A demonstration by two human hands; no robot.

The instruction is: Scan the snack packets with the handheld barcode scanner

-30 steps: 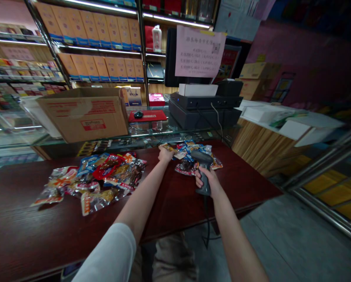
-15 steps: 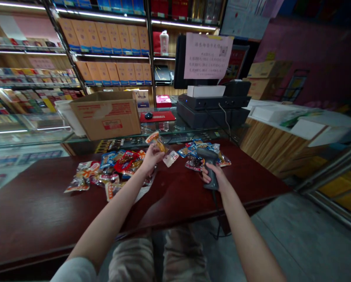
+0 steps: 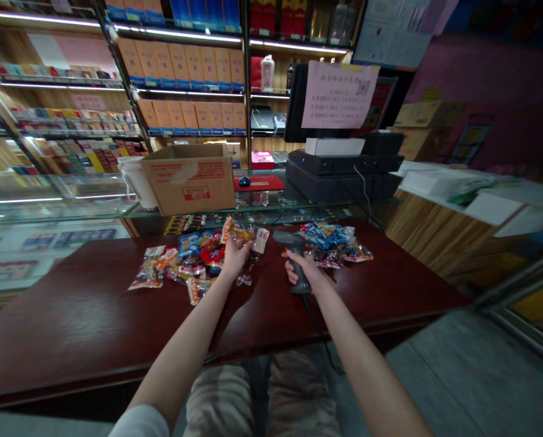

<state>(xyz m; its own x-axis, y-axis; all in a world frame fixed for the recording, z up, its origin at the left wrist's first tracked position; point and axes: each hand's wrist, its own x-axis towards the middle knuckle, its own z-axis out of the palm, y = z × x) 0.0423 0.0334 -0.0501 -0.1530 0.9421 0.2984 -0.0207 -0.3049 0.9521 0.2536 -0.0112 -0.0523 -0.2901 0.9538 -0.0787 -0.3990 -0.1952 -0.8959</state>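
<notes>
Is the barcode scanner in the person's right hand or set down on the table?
In the hand: the right hand wraps around the handle of the barcode scanner, whose head points forward over the dark red table.

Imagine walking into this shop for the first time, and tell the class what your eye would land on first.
Shiny snack packets lie in two piles on the dark red counter, drawing the eye first. At their centre, the left hand grips one packet above the left pile, while the right hand holds a black corded barcode scanner. Beyond the counter, a cardboard box and a pink paper notice stand out.
</notes>
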